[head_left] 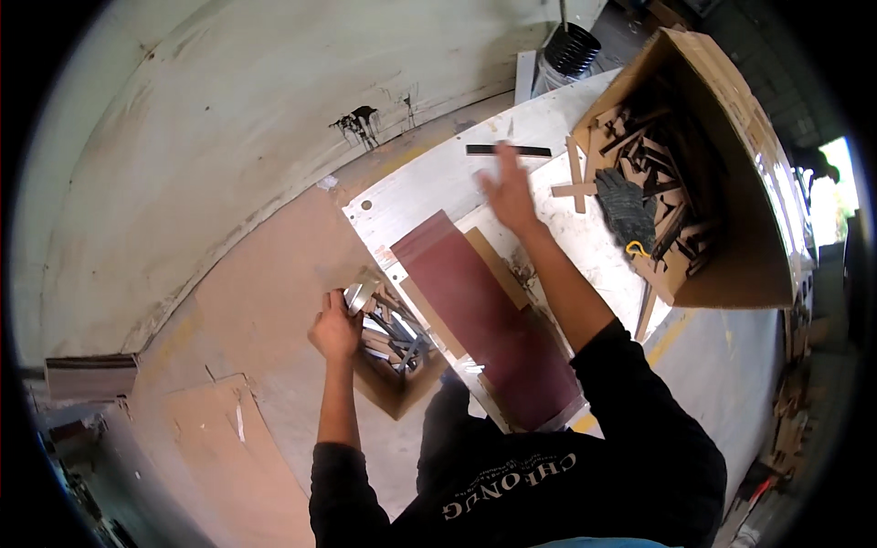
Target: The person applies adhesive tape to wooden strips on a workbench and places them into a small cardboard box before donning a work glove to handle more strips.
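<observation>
Reaching with right hand, fingers spread and empty, toward thin black flat bar beyond long maroon sheet; left hand closed around round silver metal piece left of sheet, over small brown cardboard box of metal offcuts; split attention may let piece slip into box

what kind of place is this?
Likely a small workshop: a white worktable bearing a dark red board, a large cardboard box of cut scrap pieces, and a bare, stained concrete floor.
</observation>
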A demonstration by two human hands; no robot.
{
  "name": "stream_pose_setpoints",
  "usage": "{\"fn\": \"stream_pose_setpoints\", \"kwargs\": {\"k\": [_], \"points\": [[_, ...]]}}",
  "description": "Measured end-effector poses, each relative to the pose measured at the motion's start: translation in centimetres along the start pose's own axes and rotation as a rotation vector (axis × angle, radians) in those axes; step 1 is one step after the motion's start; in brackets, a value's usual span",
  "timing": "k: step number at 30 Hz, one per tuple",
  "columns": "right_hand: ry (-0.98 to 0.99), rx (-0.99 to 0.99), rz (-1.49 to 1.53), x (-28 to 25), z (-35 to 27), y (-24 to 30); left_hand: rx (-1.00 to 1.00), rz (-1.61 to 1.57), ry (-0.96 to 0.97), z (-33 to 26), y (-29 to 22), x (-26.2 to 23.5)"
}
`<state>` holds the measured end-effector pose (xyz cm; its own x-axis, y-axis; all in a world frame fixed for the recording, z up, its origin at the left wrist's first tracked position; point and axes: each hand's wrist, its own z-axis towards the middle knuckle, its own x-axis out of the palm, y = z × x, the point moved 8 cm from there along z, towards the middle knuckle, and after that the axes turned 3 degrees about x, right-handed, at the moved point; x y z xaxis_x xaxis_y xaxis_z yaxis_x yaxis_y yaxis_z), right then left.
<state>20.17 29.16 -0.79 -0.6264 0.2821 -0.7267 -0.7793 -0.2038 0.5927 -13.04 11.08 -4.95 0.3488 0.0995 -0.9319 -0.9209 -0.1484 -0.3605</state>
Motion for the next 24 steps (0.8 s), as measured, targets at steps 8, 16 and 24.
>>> {"fn": "stream_pose_setpoints", "kwargs": {"k": [8, 16, 24], "points": [[0.384, -0.12, -0.458, 5.0, -2.3, 1.9, 0.002, -0.252, -0.181, -0.8, 2.1, 3.6], [0.546, -0.284, -0.512, 6.0, -5.7, 9.7, -0.065, -0.428, -0.331, -0.7, 3.7, 6.4], [0.859, -0.509, -0.476, 8.9, -16.2, 18.4, -0.16, -0.623, -0.529, -0.9, 4.4, 8.8]]}}
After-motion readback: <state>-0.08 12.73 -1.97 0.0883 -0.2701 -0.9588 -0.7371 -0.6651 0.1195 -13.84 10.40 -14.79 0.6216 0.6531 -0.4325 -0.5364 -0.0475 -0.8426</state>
